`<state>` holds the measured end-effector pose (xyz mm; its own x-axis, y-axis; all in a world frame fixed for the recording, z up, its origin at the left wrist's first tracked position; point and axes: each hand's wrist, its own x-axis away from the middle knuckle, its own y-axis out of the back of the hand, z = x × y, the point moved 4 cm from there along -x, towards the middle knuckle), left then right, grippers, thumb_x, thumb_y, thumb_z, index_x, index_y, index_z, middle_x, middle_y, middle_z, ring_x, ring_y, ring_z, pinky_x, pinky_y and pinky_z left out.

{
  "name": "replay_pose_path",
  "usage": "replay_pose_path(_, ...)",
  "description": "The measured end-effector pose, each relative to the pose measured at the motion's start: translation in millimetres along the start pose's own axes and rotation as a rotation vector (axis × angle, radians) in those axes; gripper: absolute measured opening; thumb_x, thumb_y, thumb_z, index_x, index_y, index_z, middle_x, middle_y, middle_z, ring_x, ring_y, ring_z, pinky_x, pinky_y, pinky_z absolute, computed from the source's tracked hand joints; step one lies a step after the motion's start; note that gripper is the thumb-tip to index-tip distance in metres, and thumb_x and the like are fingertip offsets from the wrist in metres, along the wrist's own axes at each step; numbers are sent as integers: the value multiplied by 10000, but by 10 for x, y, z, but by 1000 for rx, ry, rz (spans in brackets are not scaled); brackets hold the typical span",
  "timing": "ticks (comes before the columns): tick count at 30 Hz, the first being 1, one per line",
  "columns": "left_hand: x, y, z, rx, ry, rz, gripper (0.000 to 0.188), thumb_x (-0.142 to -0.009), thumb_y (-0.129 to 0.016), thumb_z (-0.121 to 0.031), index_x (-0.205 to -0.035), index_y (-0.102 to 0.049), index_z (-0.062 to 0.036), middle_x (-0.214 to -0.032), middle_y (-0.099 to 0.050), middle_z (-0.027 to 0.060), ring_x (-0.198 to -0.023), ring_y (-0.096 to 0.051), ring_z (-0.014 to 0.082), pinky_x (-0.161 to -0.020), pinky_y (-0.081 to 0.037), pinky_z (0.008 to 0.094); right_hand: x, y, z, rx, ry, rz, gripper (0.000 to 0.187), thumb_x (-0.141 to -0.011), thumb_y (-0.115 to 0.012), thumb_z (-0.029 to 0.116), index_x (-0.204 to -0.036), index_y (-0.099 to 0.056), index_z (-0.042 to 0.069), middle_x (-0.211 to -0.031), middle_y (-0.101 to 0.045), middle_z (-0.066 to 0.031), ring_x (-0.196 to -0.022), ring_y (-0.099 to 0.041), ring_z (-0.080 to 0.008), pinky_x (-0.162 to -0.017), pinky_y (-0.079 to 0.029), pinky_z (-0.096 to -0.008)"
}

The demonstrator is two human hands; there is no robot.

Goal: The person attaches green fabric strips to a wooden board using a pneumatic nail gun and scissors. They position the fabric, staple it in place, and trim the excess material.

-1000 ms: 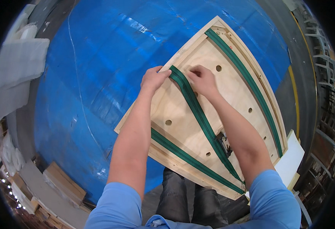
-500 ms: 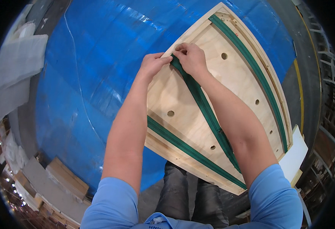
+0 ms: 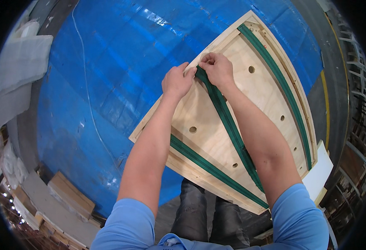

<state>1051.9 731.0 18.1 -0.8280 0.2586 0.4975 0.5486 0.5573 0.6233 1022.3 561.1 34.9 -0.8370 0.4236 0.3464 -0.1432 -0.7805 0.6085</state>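
Fingers (image 3: pixel 209 58) at grn webbing strap (image 3: pixel 223 108), curved wd frame (image 3: pixel 212 186)

Hands (image 3: pixel 178 82) closer together, right one (image 3: pixel 219 71) at strap (image 3: pixel 228 119)

This looks like an upholstery or furniture workshop, judging by the timber frame (image 3: pixel 270 100) strung with green webbing (image 3: pixel 283 84), the blue tarpaulin (image 3: pixel 108 83), the yellow floor line (image 3: pixel 326 104) and the stacked boards (image 3: pixel 71 196) along the side.

Middle green webbing strap (image 3: pixel 226 115), dark-striped, aslant across a pale wooden frame (image 3: pixel 212 141), upper end apparently at its edge.
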Motion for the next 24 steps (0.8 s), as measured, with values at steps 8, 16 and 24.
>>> replay_pose_path(8, 51, 51, -101, -151, 132, 118, 729, -982, -563, -673, -1495, -615, -157, -1417, -687, 167, -1337, -629, 365, -1090, -499, 492, -8, 23, 70, 57, 2, -10, 144, -827, -829, 174, -929, -806, 74, -874, -786, -131, -837, -764, -284, -794, -592, -403)
replay_pose_path(16, 26, 84, -70, -124, 109, 58, 747, -944, -596, -697, -1431, -673, -136, -1392, -705, 159, -1329, -635, 363, -1094, -494, 482, -17, 17, 112, 103, 19, 10, 159, -839, -823, 201, -941, -810, 80, -933, -796, -117, -873, -763, -287, -805, -590, -417)
replay_pose_path(24, -44, 1, -95, -108, 59, 39, 694, -939, -625, -672, -1378, -717, -142, -1305, -745, 155, -1251, -681, 353, -1050, -508, 459, 176, 747, -548, -158, 91, 64, 293, -927, -784, 269, -1125, -803, 54, -980, -800, -133, -921, -768, -234, -840, -585, -364)
